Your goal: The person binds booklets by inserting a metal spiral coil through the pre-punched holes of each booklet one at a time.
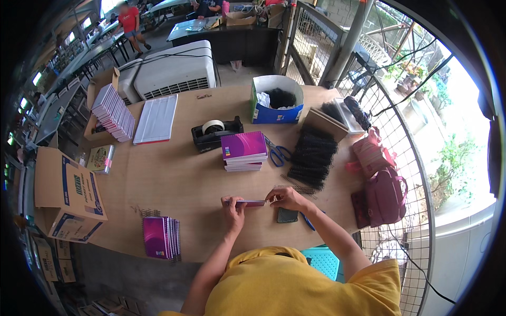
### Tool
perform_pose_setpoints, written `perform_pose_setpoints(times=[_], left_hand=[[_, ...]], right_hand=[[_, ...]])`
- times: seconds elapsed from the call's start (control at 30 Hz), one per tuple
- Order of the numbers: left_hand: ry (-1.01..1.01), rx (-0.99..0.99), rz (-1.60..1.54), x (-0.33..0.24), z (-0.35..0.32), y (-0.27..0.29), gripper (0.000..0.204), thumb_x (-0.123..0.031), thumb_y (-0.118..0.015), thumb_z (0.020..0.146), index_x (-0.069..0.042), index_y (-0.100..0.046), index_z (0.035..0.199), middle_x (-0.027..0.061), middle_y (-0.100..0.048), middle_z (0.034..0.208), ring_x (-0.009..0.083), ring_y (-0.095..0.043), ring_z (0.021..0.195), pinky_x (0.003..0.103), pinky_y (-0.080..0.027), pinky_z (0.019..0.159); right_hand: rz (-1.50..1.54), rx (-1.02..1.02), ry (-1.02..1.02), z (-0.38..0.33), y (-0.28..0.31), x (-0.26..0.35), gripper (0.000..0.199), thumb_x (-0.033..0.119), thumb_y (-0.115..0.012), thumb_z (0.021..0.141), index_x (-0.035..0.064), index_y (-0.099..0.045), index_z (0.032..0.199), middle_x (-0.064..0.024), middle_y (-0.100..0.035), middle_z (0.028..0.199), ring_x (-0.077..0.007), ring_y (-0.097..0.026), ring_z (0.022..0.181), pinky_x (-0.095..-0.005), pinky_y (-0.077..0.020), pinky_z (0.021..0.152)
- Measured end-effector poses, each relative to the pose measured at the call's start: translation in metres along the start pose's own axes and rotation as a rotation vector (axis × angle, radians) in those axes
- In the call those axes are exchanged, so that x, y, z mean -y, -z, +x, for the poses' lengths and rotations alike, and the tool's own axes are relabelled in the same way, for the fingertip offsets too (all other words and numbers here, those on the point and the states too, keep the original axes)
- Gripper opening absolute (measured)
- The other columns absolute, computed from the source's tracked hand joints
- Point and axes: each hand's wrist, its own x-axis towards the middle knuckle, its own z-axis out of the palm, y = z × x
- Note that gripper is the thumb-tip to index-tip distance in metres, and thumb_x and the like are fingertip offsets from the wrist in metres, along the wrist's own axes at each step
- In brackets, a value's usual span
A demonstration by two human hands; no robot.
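Observation:
Near the front middle of the table, my left hand (233,207) grips a thin purple notebook (252,203), turned nearly edge-on. My right hand (284,198) is pinched at the notebook's right end; what sits between those fingertips is too small to make out. Just beyond, a stack of purple notebooks (244,145) lies beside blue-handled scissors (279,155). A pile of black spiral coils (314,158) spreads to the right, with loose coils (298,185) at its near edge. Under my right wrist are a small dark pad (287,215) and a blue-handled tool (308,221). Spiral-bound notebooks (161,238) are stacked at front left.
A tape dispenser (216,132) and a blue box (278,114) stand at the back. Cardboard boxes (68,195) and upright notebooks (113,113) line the left. Bags (387,197) sit by the wire fence (416,174) at right. A person in red (128,22) is far off.

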Motion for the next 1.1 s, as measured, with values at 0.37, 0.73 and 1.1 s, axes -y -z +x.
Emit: perform_pose_setpoints(times=[0.37, 0.73, 1.1], left_hand=[[0.01, -0.011, -0.007, 0.008, -0.005, -0.005, 0.025, 0.0, -0.076, 0.082, -0.007, -0.061, 0.101, 0.0122, -0.052, 0.098, 0.0293, -0.052, 0.096, 0.039, -0.049, 0.076], [0.033, -0.017, -0.048, -0.002, -0.004, 0.002, 0.023, -0.011, -0.078, 0.084, -0.006, -0.061, 0.098, 0.0124, -0.055, 0.097, 0.0314, -0.053, 0.095, 0.042, -0.049, 0.078], [0.033, 0.042, -0.08, -0.008, -0.031, 0.018, 0.024, -0.017, -0.08, 0.083, -0.008, -0.062, 0.097, 0.0107, -0.058, 0.096, 0.0318, -0.053, 0.099, 0.044, -0.048, 0.081]], right_hand=[[-0.361, -0.098, 0.067, -0.01, -0.011, 0.015, 0.026, 0.018, -0.068, 0.091, 0.0065, -0.065, 0.113, -0.0142, -0.067, 0.1, -0.0367, -0.066, 0.09, -0.046, -0.0532, 0.076], [-0.312, -0.282, 0.024, -0.021, -0.035, 0.017, 0.012, 0.01, -0.07, 0.087, 0.0041, -0.066, 0.098, -0.0126, -0.065, 0.094, -0.0369, -0.066, 0.08, -0.0429, -0.0535, 0.07], [-0.234, -0.358, -0.056, -0.049, -0.066, 0.049, 0.016, 0.003, -0.071, 0.084, 0.0023, -0.063, 0.099, -0.0153, -0.066, 0.092, -0.0388, -0.065, 0.082, -0.0444, -0.0523, 0.068]])
